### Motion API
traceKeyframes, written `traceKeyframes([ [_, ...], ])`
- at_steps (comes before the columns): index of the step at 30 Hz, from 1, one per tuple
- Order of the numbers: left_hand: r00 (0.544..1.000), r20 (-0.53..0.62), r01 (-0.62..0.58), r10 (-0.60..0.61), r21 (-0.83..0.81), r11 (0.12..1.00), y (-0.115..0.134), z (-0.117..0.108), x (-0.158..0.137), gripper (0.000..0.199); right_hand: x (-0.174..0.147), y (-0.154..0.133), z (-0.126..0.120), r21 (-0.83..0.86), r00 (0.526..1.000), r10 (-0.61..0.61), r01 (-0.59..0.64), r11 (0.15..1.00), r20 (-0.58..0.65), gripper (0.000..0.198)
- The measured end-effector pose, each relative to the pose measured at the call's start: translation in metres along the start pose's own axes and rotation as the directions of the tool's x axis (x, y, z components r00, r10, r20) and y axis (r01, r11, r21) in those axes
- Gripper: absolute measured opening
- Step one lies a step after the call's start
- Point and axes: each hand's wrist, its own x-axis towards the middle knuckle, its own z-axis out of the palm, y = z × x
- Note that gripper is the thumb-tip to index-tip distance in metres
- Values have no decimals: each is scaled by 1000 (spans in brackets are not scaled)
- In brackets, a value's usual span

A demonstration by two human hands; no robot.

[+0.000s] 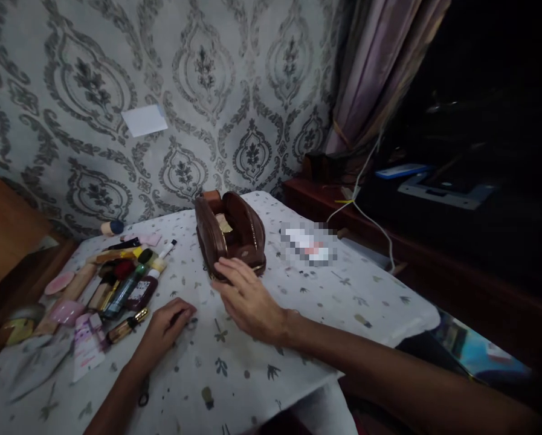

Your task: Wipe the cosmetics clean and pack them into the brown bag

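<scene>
A brown zip-up cosmetic bag (211,232) stands unzipped near the back of the table, with a pale, shiny item (224,223) inside. My right hand (250,301) lies against the bag's near end, its fingers outstretched and slightly apart. Nothing shows in its grasp. To the left, my left hand (167,323) rests on the tablecloth, its fingers loosely bent with a gap at the thumb. It holds nothing that I can see. Beside it lie a small gold-capped bottle (126,326), a pink-and-white tube (88,347) and a dark red bottle (144,290).
Several other cosmetics (103,284) are grouped on the left of the patterned tablecloth (252,374). A blurred-out white item (309,243) lies right of the bag. A white cable (365,208) hangs at the table's right side. Patterned wallpaper (198,78) covers the wall behind.
</scene>
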Motion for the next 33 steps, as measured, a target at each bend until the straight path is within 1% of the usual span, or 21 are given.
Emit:
traceKeyframes([
  [2, 999, -52, 8, -8, -5, 1000, -2, 1, 1, 32, 0, -12, 12, 135, 996, -81, 77, 988, 25, 33],
  [3, 997, -82, 11, -12, -13, 1000, -3, 1, 1, 31, 0, -18, 20, 217, 994, -99, 89, 972, 37, 31],
  [5, 990, -139, 18, -20, -17, 1000, -5, 2, 1, 32, 3, -28, 38, 394, 995, -88, 62, 917, 49, 30],
  [6, 985, -171, 36, -37, -8, 999, -6, 2, 0, 33, 5, -31, 48, 483, 997, -58, 23, 875, 59, 29],
  [8, 971, -230, 70, -63, 22, 997, -7, 2, 0, 34, 13, -37, 67, 632, 992, 43, -111, 767, 122, 26],
  [9, 962, -265, 88, -74, 44, 995, -8, 1, 0, 35, 18, -39, 76, 680, 975, 126, -217, 700, 180, 23],
  [11, 937, -336, 131, -93, 92, 987, -8, -1, -2, 35, 27, -41, 92, 711, 903, 293, -429, 557, 316, 20],
  [12, 923, -372, 155, -102, 116, 981, -8, -2, -4, 35, 30, -42, 98, 707, 861, 351, -505, 496, 368, 20],
  [13, 908, -405, 182, -112, 139, 973, -7, -5, -6, 35, 31, -43, 103, 701, 830, 386, -550, 453, 402, 21],
  [14, 892, -436, 211, -122, 162, 964, -8, -9, -8, 33, 31, -43, 106, 701, 817, 399, -567, 432, 416, 22],
  [17, 831, -534, 325, -156, 239, 915, -10, -31, -21, 28, 26, -42, 110, 711, 824, 366, -561, 424, 432, 22],
  [19, 773, -607, 432, -185, 289, 854, -13, -57, -34, 26, 23, -42, 110, 704, 819, 350, -572, 421, 455, 24],
  [20, 736, -646, 494, -202, 309, 813, -16, -73, -41, 26, 22, -42, 109, 699, 815, 343, -578, 422, 467, 24],
  [23, 607, -752, 686, -258, 331, 648, -27, -126, -62, 27, 22, -43, 106, 686, 816, 323, -578, 441, 479, 24],
  [25, 500, -810, 803, -306, 301, 515, -38, -158, -71, 34, 24, -44, 105, 688, 823, 310, -569, 451, 477, 23],
  [26, 444, -832, 851, -333, 275, 448, -45, -171, -74, 40, 25, -44, 105, 688, 824, 311, -566, 454, 473, 23],
  [28, 366, -841, 910, -398, 233, 343, -60, -191, -77, 48, 25, -45, 105, 685, 824, 312, -566, 459, 472, 22],
  [29, 342, -835, 926, -430, 222, 305, -67, -197, -77, 49, 25, -45, 105, 682, 824, 314, -567, 463, 472, 22],
  [30, 332, -827, 935, -454, 223, 277, -75, -202, -76, 49, 24, -45, 105, 677, 824, 316, -567, 469, 471, 22],
  [31, 332, -817, 938, -471, 232, 258, -81, -205, -74, 49, 23, -45, 105, 673, 824, 317, -567, 476, 469, 22],
  [33, 357, -797, 932, -487, 269, 243, -92, -209, -71, 49, 22, -45, 106, 664, 828, 316, -560, 496, 463, 21],
])
